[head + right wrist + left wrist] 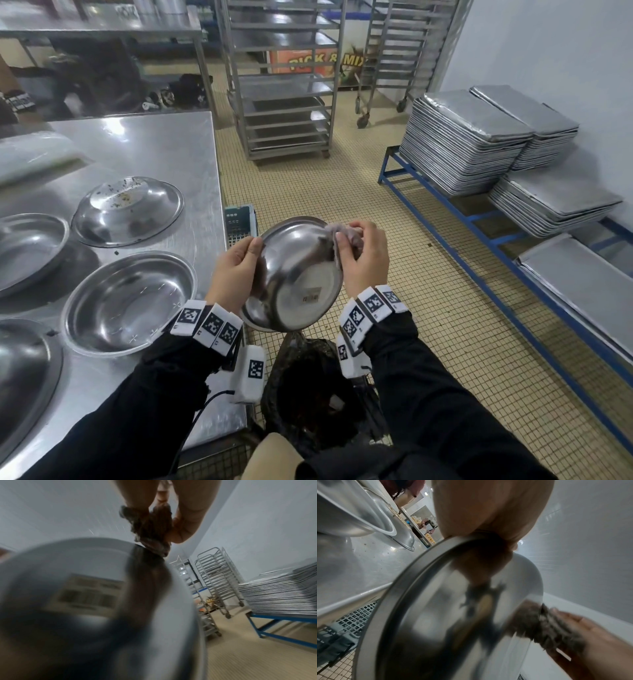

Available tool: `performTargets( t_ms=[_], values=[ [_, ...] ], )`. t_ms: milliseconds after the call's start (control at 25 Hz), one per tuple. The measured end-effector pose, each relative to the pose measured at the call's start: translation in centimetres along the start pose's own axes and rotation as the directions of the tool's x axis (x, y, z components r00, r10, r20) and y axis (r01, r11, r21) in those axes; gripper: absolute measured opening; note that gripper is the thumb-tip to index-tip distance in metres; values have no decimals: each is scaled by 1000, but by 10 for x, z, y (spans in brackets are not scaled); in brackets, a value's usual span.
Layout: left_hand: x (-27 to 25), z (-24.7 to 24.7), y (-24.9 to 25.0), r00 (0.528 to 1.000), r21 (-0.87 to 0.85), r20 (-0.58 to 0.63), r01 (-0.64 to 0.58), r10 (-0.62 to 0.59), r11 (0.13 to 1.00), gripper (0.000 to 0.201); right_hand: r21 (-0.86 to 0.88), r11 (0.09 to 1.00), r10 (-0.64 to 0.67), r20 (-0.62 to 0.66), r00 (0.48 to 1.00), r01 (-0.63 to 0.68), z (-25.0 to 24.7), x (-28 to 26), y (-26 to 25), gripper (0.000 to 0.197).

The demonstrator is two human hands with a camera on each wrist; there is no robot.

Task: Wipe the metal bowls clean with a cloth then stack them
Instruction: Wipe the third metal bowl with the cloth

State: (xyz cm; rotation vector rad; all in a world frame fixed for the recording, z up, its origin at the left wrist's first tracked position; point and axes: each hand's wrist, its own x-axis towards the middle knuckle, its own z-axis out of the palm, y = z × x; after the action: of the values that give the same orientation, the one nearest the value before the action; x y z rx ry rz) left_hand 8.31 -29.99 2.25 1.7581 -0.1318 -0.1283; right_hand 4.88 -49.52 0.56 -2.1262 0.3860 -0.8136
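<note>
I hold a metal bowl [298, 274] tilted in the air beside the table's right edge, its labelled base turned toward me. My left hand [239, 265] grips the bowl's left rim [406, 588]. My right hand [359, 255] clutches a bunched greyish cloth [342, 236] against the bowl's upper right rim; the cloth [547, 628] [150, 524] wraps over the edge. The bowl [85, 601] fills the right wrist view, blurred. Several more bowls lie on the steel table [154, 147]: one upside down with crumbs on its base [126, 209], one upright [126, 301], others at the left edge.
A bin lined with a black bag [315, 394] stands below the held bowl. A blue crate [239, 222] sits by the table's side. Wheeled tray racks [284, 85] stand behind, and stacked baking trays [479, 137] rest on a blue frame at the right. Tiled floor lies between.
</note>
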Motion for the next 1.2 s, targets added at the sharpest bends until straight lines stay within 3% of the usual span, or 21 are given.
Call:
performTargets(
  t_ms=[120, 200, 280, 360, 480, 600, 720, 800, 880, 960, 1040, 1120, 1200],
  values=[
    [-1, 5, -2, 999, 62, 35, -43, 41, 997, 26, 29, 987, -157, 57, 986, 155, 9, -18, -26, 28],
    [-1, 4, -1, 998, 60, 1, -68, 68, 996, 25, -27, 947, -315, 116, 942, 320, 16, -28, -27, 36],
    [-2, 2, 0, 996, 60, -3, -84, 85, 995, 26, -59, 928, -355, 150, 923, 367, 20, -32, -18, 42],
    [-2, 0, 0, 995, 69, 4, -96, 96, 993, 26, 14, 965, -262, 173, 950, 263, 20, -31, -13, 44],
    [-5, -3, 0, 995, 58, -13, -96, 97, 994, 27, 58, 998, -18, 178, 984, 8, 15, -28, -8, 43],
    [-7, -6, 3, 993, 100, -18, -114, 117, 988, 29, 115, 973, 185, 126, 975, -200, 7, -33, -5, 51],
    [-7, -6, 0, 992, 119, 16, -127, 126, 985, 29, 111, 991, 64, 109, 992, -76, 4, -45, -18, 58],
    [-8, -3, -1, 986, 173, 34, -167, 164, 971, 28, 28, 999, -34, 189, 981, 29, 11, -52, -30, 55],
    [-7, 2, 0, 979, 185, 40, -206, 202, 961, 28, -40, 999, -22, 217, 976, 31, 18, -53, -38, 54],
    [-6, 4, 2, 973, 173, 33, -232, 230, 957, 28, -6, 999, 41, 124, 991, -40, 20, -48, -39, 42],
    [-6, 5, 4, 969, 161, 8, -247, 249, 956, 30, 146, 975, 165, 15, 986, -165, 16, -39, -34, 23],
    [-7, 4, 4, 968, 145, -26, -245, 251, 959, 32, 335, 873, 371, 18, 929, -355, 8, -32, -24, 8],
    [-7, 1, 2, 970, 133, -45, -229, 237, 964, 32, 436, 774, 480, 71, 874, -460, 2, -31, -6, 9]
  ],
)
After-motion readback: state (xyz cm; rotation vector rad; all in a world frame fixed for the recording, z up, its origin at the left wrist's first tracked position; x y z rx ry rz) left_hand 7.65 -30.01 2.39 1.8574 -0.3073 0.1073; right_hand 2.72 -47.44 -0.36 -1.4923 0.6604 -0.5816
